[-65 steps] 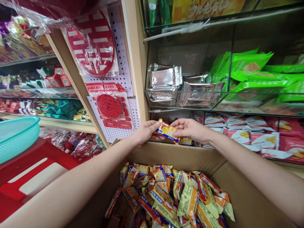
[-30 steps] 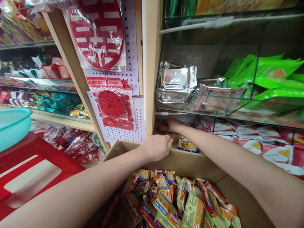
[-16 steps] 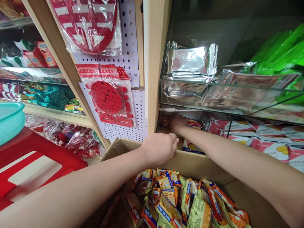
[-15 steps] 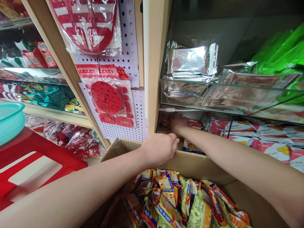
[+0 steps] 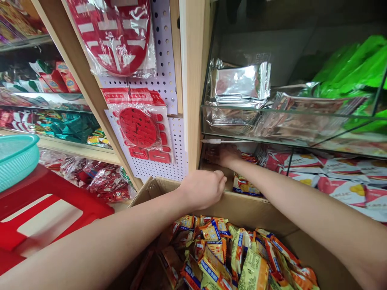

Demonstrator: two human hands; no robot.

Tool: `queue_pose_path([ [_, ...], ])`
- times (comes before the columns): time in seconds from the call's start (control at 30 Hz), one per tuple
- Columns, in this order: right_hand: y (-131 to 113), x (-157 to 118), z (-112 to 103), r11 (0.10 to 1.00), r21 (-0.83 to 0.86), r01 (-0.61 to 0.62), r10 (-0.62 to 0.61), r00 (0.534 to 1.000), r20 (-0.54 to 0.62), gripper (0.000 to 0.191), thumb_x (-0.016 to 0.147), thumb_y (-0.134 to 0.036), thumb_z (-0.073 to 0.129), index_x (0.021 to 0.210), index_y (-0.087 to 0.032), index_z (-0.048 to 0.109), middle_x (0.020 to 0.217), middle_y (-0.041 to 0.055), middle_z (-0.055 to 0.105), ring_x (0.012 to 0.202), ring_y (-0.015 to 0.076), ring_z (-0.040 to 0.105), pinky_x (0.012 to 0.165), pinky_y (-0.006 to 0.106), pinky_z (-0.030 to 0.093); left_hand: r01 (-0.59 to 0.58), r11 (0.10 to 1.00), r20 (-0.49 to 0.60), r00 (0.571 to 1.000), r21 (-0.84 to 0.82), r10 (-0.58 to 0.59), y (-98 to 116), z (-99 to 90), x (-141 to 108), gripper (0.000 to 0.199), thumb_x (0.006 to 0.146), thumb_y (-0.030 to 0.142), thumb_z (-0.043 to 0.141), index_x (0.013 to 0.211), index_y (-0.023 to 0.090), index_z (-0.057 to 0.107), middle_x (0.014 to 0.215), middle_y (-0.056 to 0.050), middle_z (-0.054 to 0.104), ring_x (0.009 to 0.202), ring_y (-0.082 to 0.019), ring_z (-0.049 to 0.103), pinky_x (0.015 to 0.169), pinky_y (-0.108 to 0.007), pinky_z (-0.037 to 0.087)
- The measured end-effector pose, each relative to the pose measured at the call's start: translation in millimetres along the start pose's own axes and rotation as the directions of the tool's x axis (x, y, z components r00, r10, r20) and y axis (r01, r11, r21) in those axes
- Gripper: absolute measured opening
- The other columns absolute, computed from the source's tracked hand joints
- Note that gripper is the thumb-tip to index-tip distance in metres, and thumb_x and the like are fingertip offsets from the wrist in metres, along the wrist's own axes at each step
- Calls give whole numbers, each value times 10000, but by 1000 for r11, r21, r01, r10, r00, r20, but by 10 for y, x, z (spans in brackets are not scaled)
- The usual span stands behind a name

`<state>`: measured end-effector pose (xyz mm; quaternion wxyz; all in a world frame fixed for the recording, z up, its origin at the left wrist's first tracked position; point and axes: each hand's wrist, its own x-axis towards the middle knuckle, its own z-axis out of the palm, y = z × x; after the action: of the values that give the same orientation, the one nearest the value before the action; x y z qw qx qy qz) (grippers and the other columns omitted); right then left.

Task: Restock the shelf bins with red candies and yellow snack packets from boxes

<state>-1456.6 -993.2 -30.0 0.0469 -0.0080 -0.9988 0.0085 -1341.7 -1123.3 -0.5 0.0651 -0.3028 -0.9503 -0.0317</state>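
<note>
Hands apart, near each other. The left hand (image 5: 204, 189) is curled at the carton (image 5: 242, 207) rim, 6 o'clock of view centre, probably for steadiness; any contents cannot be told. The right hand (image 5: 228, 156) is inside the low compartment (image 5: 211, 168) at 4 o'clock (shadow hides its grip), apparently kept low by the glass shelf (image 5: 290, 139) above. Wrapped snacks (image 5: 213, 262) lie loose in the carton, 6 o'clock; 1 similar pack (image 5: 244, 187) sits beyond the rim. The carton wall stands between. A teal basket (image 5: 18, 161) rests on a red stool (image 5: 93, 205), 9 o'clock.

Glossy packets (image 5: 254, 270), matt cardboard box (image 5: 248, 209)
</note>
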Motion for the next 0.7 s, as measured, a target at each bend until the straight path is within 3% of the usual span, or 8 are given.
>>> queue_pose_path([
  [0.13,129,-162,-306,994,-33,101,-98,992,81,443,700,-369,532,1069,-126,513,1089,158,522,982,264,489,739,318,401,5,1000,15,1000,-23,-5,-9,-19,-1,450,845,386,169,850,177,568,748,-98,637,696,-241,602,599,-329,423],
  [0.27,308,-491,-481,977,-82,199,-178,962,205,493,562,-331,659,1005,-139,556,966,127,602,839,234,566,637,274,428,-10,999,9,1000,-34,10,-21,-20,7,448,842,394,172,870,178,563,789,-103,637,719,-244,598,610,-331,423],
  [0.4,447,-760,-326,963,-122,240,-201,942,268,466,517,-206,678,960,-113,574,942,145,615,845,246,576,638,273,431,2,1000,16,1000,-20,-2,-7,-16,5,456,841,406,162,876,192,563,800,-95,641,721,-242,599,608,-334,430],
  [0.53,530,-812,-140,964,-96,248,-217,942,255,432,529,-176,650,950,-122,574,938,140,618,830,239,583,610,265,424,21,999,19,1000,-29,-20,16,-25,-9,480,835,434,155,873,199,572,807,-93,640,721,-247,600,607,-344,436],
  [0.7,605,-795,-115,961,-43,271,-259,947,189,269,541,-162,620,809,-149,598,845,121,628,784,244,580,580,270,393,61,975,13,998,-215,-59,23,-32,-27,391,819,423,266,1000,219,547,932,-67,629,846,-215,583,721,-321,436],
])
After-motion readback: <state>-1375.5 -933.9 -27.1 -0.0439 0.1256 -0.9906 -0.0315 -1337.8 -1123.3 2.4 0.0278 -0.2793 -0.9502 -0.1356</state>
